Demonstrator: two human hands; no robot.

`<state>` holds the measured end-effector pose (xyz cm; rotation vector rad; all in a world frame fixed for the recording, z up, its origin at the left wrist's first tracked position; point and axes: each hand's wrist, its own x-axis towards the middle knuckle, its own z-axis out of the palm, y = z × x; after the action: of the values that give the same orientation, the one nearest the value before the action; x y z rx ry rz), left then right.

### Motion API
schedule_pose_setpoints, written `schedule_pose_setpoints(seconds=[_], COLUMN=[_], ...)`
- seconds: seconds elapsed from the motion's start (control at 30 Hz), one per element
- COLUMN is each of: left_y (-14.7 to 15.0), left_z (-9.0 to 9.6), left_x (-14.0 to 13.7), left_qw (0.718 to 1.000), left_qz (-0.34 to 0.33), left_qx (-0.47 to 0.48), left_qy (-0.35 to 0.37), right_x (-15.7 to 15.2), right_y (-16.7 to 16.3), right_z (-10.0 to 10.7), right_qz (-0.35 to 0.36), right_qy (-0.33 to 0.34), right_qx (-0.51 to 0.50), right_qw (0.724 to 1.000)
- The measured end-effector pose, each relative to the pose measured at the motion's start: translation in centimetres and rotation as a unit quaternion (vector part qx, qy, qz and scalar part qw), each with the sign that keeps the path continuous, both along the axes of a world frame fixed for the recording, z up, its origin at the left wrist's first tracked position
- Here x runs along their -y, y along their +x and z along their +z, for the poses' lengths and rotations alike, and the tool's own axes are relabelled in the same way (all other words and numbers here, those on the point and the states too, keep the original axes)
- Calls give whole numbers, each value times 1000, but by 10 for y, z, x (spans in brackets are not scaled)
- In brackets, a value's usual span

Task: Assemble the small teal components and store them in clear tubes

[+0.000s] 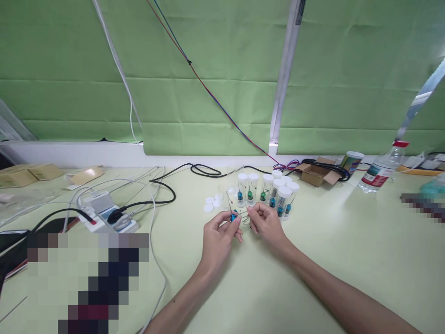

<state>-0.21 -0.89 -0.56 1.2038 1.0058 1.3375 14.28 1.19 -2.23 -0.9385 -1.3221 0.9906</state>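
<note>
Between the thumb and fingers of my left hand (219,234) is a small blue part with thin wires (233,216); the hand is closed on it. My right hand (267,227) is closed in a pinch on thin wire ends close to that part. Just behind both hands stand several clear vials (242,190) with white caps, upright in a cluster. They hold similar blue or green parts with thin wires. Loose white caps (209,202) lie on the table, left of the vials. The exact kind of the blue part is too small to tell.
At the left sits a white power strip (111,215) with plugs and cables. A black cable (167,188) runs along the back. Right of the vials are an open cardboard box (318,174), a can (352,161) and a water bottle (380,169) on the table (333,255).
</note>
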Motion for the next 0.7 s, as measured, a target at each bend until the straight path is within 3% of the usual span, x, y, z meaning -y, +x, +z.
schedule_pose_setpoints(seconds=[0.7], left_y=[-1], left_z=[-3], left_x=[1], left_qw=[1000], left_qz=[-2], left_qx=[-19], left_qy=[17], right_x=[0], right_y=[1], right_z=[2], right_qz=[-9], right_qy=[3], right_qx=[35], right_qw=[999])
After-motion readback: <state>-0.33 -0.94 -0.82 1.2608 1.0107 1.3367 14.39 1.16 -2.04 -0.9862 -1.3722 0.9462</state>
